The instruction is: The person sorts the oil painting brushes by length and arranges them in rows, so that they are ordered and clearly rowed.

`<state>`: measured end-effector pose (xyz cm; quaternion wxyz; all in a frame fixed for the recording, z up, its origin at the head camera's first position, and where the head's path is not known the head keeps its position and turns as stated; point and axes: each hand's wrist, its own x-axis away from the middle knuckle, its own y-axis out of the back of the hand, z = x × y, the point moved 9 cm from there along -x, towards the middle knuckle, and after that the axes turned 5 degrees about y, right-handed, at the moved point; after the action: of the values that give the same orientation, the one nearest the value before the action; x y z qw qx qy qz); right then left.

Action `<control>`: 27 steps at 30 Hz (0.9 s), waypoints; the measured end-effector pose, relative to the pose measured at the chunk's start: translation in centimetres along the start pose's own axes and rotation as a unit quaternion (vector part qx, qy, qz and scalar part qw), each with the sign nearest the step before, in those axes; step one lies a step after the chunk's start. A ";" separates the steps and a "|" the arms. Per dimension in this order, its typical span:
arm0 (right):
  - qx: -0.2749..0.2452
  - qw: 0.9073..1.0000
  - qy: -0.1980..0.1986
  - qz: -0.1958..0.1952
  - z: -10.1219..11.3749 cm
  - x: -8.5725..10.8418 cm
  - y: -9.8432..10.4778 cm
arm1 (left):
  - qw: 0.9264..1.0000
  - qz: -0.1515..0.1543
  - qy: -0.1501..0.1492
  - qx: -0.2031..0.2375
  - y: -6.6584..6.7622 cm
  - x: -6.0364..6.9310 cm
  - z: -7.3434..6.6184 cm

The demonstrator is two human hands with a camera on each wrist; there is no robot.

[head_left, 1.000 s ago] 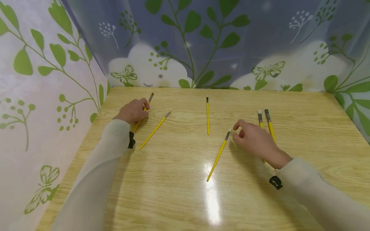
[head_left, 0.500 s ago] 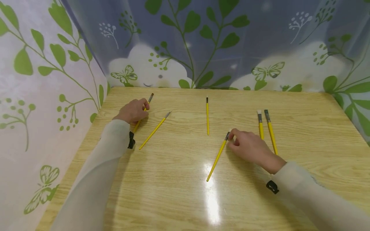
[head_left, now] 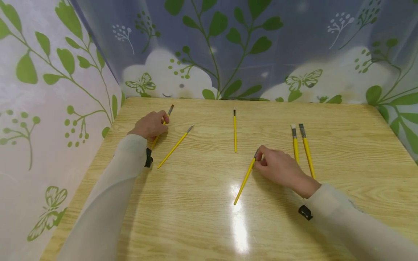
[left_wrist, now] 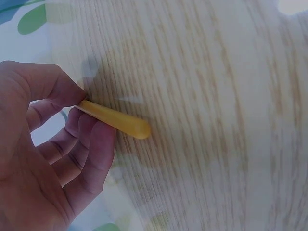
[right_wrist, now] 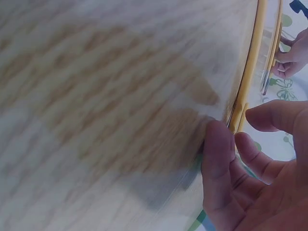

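Brown-tipped paintbrush [head_left: 169,111] pinched in your left hand [head_left: 150,125], toward the far left of the tabletop [head_left: 196,217]

Your left thumb and fingertips have the handle between them; the bristles point away from you, and the rounded handle end sticks out toward your wrist. Just to its right, a fine-tipped paintbrush [head_left: 175,147] lies at a similar slant.

Your right hand [head_left: 279,166] is bent round the ferrule end of the central paintbrush [head_left: 245,179], thumb and fingertips only slightly apart on either side. You cannot tell from these views whether they grip it, and its bristles are hidden. Its yellow handle slants toward you and to the left.

Between your hands and farther off, a slim paintbrush with a dark ferrule [head_left: 235,132] lies almost straight away from you. On the right, a pale-bristled flat paintbrush [head_left: 295,143] and a green-bristled flat paintbrush [head_left: 306,146] lie side by side, their handles passing behind your right hand. A leaf-print backdrop [head_left: 287,47] stands beyond the far edge.
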<state>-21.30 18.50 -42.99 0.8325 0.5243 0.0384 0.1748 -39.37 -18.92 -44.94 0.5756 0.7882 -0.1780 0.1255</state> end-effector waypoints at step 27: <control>0.006 1.000 0.026 0.016 2.8 -0.4 -1.7 | 1.000 -0.003 0.001 0.005 0.2 0.7 -0.4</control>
<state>-20.54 15.29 -43.30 0.8250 0.5255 0.0524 0.2013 -38.75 -18.70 -44.38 0.5724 0.7913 -0.1743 0.1259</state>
